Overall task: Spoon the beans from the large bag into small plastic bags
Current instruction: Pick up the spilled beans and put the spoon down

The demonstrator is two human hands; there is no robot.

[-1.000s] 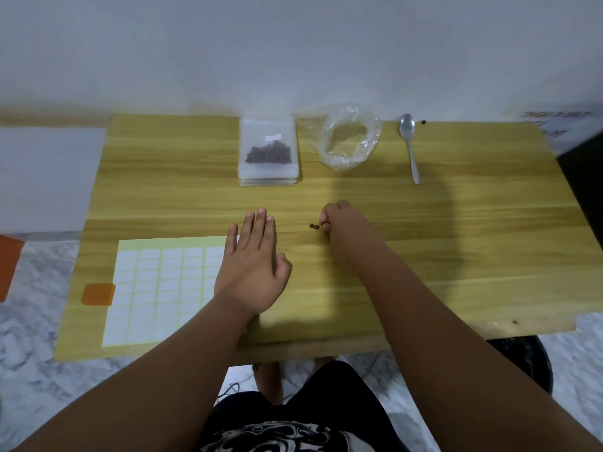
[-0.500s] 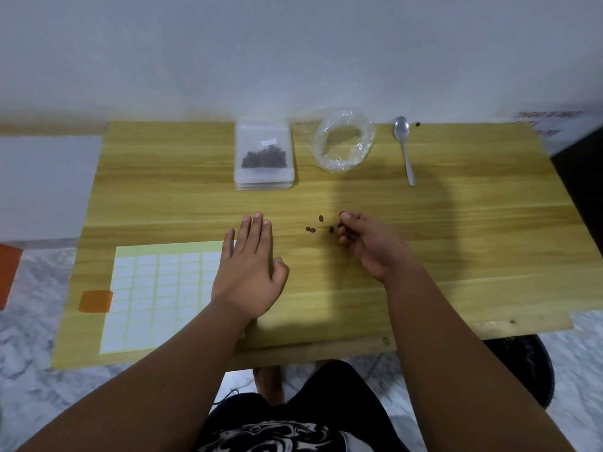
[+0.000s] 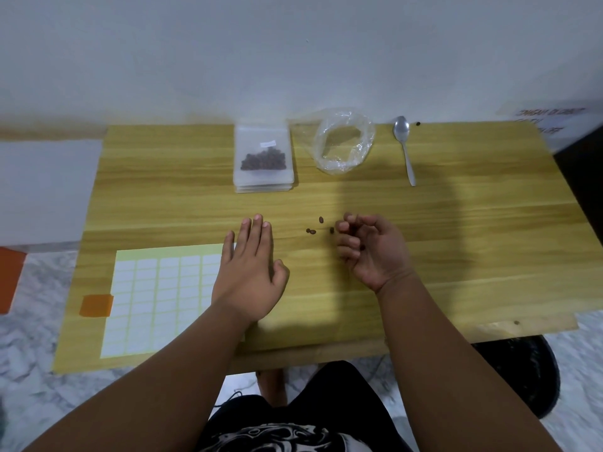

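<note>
Label paper [image 3: 163, 298], a pale sheet of small white stickers, lies at the near left of the tabletop [image 3: 473, 223], with an orange tab [image 3: 97, 306] stuck at its left edge. The left hand [image 3: 249, 272] rests flat, palm down and fingers straight, holding nothing; its outer side overlaps the sheet's right edge.

Behind it, near the back edge by the white wall, sits a stack of small plastic bags [image 3: 263, 159], flat and frosted. The top one holds a cluster of dark brown beans in its lower half, under a small white label. Four loose beans [image 3: 311, 230] lie on bare wood between the two hands, just off the right fingertips.

The large bag [image 3: 344, 140] stands right of the stack, clear and crumpled, its mouth gaping toward me so the wood grain shows through. The right hand [image 3: 372, 249] lies on its side, palm turned up and inward, fingers curled over a single bean [image 3: 362, 247] in the palm.

A metal spoon [image 3: 404, 148] lies apart from both hands, bowl toward the wall, with a stray bean [image 3: 418, 123] just right of the bowl at the back edge.

A broad band of bare wood runs between the hands and that back row, and more stretches from the spoon to the right edge. Both forearms cross the front edge.
</note>
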